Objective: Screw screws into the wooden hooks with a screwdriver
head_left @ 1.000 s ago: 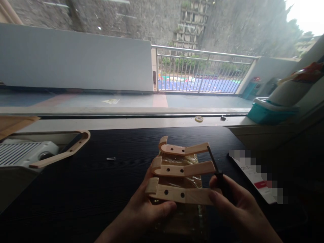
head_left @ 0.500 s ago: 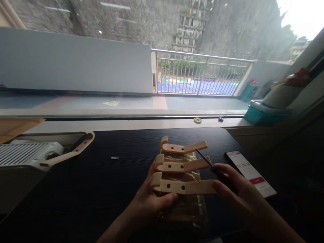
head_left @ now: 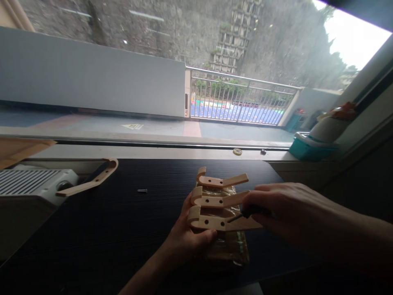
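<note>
Three pale wooden hooks lie side by side across a brown block wrapped in clear tape (head_left: 229, 250): the near hook (head_left: 214, 223), the middle hook (head_left: 214, 201) and the far hook (head_left: 213, 180). Each has two dark holes. My left hand (head_left: 187, 241) is closed around the left side of the block and near hook, its thumb along the front edge. In my right hand (head_left: 276, 205) is a screwdriver (head_left: 250, 211) with a dark handle. Its tip points left and down, close to the near hook's right-hand hole; contact cannot be made out.
On the black table (head_left: 129, 233), a screw (head_left: 142, 190) lies left of the block. Another wooden hook (head_left: 92, 184) rests at the left edge, by a white slatted appliance (head_left: 37, 182). A tape roll (head_left: 237, 151) and teal box (head_left: 311, 147) stand on the windowsill.
My right hand has moved in over the hooks and turned, bringing the screwdriver tip from the far hook down to the near one. The phone is now out of sight. The left hand keeps its hold.
</note>
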The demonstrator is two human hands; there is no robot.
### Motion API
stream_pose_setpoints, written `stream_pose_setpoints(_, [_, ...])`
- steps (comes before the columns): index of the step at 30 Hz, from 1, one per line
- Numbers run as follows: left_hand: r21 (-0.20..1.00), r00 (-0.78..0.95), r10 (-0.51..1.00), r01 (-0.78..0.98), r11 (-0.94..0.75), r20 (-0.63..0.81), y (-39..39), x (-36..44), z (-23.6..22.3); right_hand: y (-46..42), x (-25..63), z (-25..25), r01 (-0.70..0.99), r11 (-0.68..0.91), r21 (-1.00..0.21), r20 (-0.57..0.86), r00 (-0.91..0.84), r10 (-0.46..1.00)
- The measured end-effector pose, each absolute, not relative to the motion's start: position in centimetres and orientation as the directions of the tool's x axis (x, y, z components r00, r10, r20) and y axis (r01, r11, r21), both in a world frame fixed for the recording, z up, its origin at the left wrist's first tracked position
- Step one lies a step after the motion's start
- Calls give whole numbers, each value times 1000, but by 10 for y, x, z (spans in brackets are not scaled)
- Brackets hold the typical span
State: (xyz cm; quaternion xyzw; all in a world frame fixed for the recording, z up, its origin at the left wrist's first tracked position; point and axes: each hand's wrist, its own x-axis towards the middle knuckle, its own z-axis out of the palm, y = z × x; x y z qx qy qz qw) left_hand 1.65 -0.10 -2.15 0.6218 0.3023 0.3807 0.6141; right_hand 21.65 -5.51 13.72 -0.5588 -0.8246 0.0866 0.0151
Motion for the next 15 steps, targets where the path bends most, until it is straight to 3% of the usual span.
stream_pose_setpoints(15, [988,509,848,-47,-144,148,-1,16,-20,-41,206,127,894,411,-175,-176,-439,881])
